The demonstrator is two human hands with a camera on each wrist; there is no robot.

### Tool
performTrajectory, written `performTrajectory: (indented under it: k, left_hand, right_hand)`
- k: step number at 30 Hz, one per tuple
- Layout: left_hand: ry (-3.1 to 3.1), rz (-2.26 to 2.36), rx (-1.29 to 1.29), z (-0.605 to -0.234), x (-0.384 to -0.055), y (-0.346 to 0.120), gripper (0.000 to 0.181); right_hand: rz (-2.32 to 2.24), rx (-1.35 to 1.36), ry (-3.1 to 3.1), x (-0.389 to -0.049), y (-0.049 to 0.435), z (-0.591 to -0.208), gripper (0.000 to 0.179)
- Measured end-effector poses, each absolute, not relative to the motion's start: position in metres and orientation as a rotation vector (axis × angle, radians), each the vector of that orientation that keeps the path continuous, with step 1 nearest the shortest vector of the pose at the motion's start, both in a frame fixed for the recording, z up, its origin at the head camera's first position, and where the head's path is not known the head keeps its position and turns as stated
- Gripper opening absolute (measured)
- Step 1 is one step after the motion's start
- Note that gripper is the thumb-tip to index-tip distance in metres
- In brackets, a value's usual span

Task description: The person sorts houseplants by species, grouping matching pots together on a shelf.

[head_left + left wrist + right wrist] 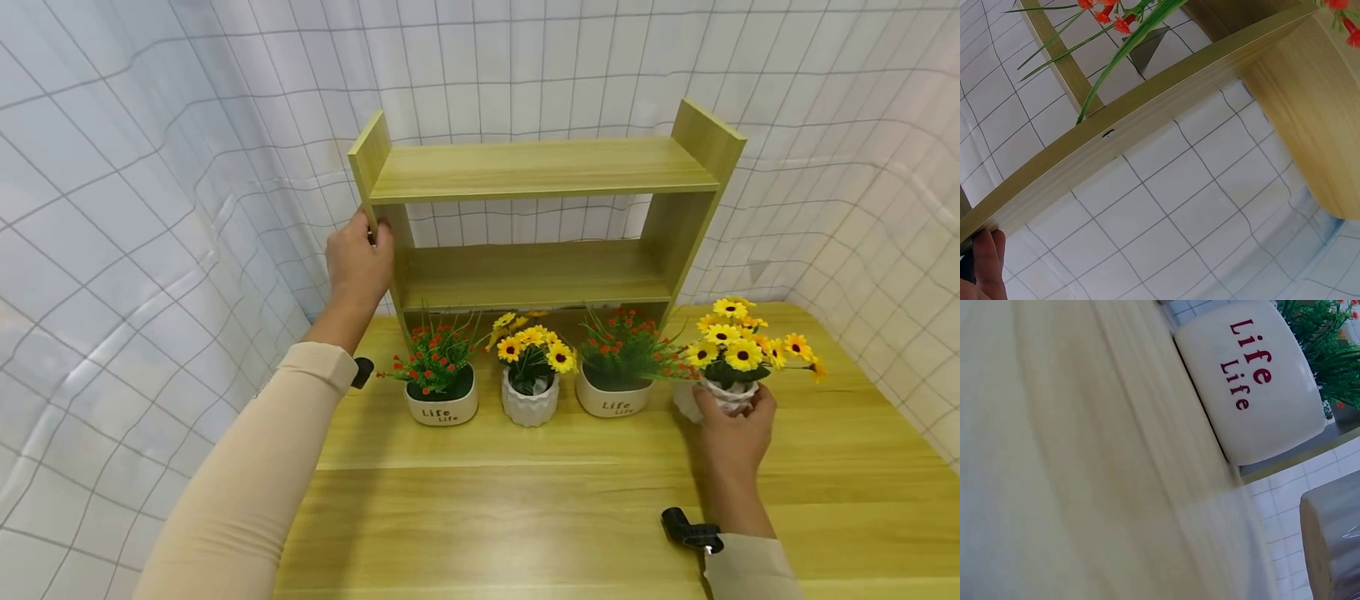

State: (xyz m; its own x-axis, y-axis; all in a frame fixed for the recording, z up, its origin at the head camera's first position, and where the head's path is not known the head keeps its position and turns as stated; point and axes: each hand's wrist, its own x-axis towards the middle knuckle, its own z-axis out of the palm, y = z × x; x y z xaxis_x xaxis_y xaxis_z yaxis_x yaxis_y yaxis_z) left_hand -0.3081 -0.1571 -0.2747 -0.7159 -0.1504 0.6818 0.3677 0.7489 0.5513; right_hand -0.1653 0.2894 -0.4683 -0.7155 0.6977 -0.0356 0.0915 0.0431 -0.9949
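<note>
Head-camera view: a person in pale beige sleeves worked at a light wooden table (525, 517) set against a white grid-patterned backdrop (150, 167). The left hand (360, 265) gripped the left side panel of a two-tier wooden shelf (536, 171) that stood at the back of the table, fingers curled round the panel's front edge just under the top board. The right hand (731, 429) grasped a white pot of yellow daisies (731, 346), fingers wrapped round the pot's base at the right end of a row, in front of the shelf's right side.

Three more pots stood in that row before the shelf: a white "Life" pot with red flowers (441, 375) at the left, a ribbed white pot of yellow daisies (531, 367) next to it, and a second "Life" pot with red flowers (618, 375), just beside the one being held.

Left-wrist view: a fingertip (988, 262) pressed against the pale edge of a shelf board (1147, 131), with green stems and red blooms above (the rest of the hand lay out of frame). Right-wrist view: the red "Life" lettering on the neighbouring pot (1254, 381) showed clearly, while the table surface was blurred.
</note>
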Motion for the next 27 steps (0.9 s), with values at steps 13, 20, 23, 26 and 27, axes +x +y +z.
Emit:
performTrajectory:
  k: [13, 20, 23, 26, 27]
  left_hand:
    - [-2.208, -0.877, -0.156, -0.274, -0.307, -0.157, 0.026]
    - [-2.196, -0.860, -0.164, -0.275, -0.308, -0.158, 0.023]
    - [-2.189, -0.860, -0.161, -0.276, -0.309, -0.158, 0.022]
    - [-2.184, -0.857, -0.160, -0.276, -0.309, -0.158, 0.022]
    - [-2.183, -0.858, -0.159, -0.276, -0.309, -0.158, 0.022]
  right_hand:
    - [1.609, -0.644, -1.785, -0.153, 0.289, -0.429, 0.079]
    - [1.728, -0.568, -1.661, -0.147, 0.286, -0.407, 0.082]
    - [1.739, -0.519, -1.625, -0.146, 0.282, -0.399, 0.081]
    - [1.749, -0.462, -1.584, -0.146, 0.280, -0.389, 0.080]
    - [1.749, -0.447, -1.578, -0.146, 0.279, -0.386, 0.080]
